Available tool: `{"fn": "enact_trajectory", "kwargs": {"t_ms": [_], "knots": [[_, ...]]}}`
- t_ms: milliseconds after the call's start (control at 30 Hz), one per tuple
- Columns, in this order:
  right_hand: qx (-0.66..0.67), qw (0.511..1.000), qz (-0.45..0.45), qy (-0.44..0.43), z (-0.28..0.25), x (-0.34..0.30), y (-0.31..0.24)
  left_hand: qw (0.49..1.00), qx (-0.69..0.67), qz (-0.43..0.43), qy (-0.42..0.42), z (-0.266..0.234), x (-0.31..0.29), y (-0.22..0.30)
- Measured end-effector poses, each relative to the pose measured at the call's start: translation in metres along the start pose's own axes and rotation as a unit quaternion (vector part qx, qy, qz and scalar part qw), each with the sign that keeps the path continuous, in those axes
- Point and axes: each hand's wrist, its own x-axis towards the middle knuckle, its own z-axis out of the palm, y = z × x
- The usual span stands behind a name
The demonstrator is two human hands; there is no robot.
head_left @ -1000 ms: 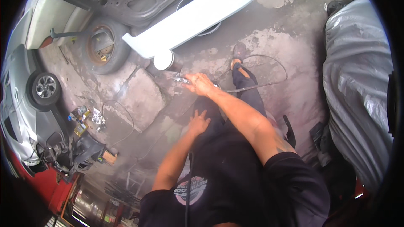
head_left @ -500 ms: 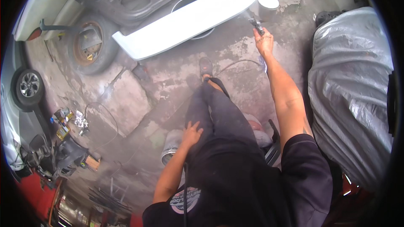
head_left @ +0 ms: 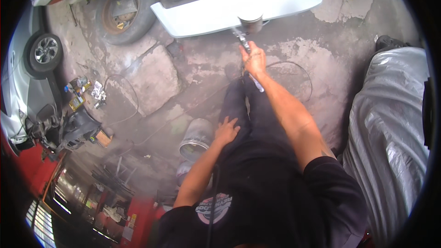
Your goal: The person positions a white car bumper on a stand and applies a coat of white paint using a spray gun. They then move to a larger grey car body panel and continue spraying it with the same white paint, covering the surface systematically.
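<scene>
Spray gun [head_left: 251, 25] — right hand [head_left: 255, 60] gripping it — near one edge of a white panel [head_left: 206, 19]; left hand [head_left: 227, 132] spread on one thigh [head_left: 235, 104].

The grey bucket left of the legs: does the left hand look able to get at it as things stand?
Probably yes: the left hand rests empty on the leg, and nothing visible blocks the way to the bucket, which looks lower.

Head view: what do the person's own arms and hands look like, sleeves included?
The left hand and right hand show no gloves. The forearms are uncovered, with no cable along either. The short sleeves are black, like the shirt.
</scene>
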Motion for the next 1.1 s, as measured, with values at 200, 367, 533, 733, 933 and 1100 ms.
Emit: {"fn": "enact_trajectory", "kwargs": {"t_ms": [200, 367, 533, 733, 933, 1100], "knots": [[0.067, 0.974, -0.121, -0.177, 0.085, -0.038, -0.079, 1.000, -0.005, 0.010, 0.008, 0.015, 0.006, -0.012], [0.031, 0.982, -0.092, -0.165, 0.030, -0.003, -0.078, 1.000, -0.011, -0.028, -0.005, -0.010, -0.002, 0.015], [-0.023, 0.996, -0.083, 0.008, -0.080, 0.088, 0.016, 1.000, -0.026, 0.007, -0.001, -0.014, 0.006, 0.010], [-0.226, 0.950, -0.057, 0.207, -0.254, 0.189, 0.069, 1.000, -0.011, -0.005, -0.011, -0.015, 0.008, 0.018], [-0.224, 0.922, -0.006, 0.314, -0.269, 0.218, 0.042, 1.000, -0.003, 0.006, 0.005, -0.011, 0.005, 0.015], [-0.152, 0.970, -0.034, 0.188, -0.156, 0.172, -0.001, 0.999, -0.034, -0.040, 0.013, -0.016, -0.005, 0.031]]}}
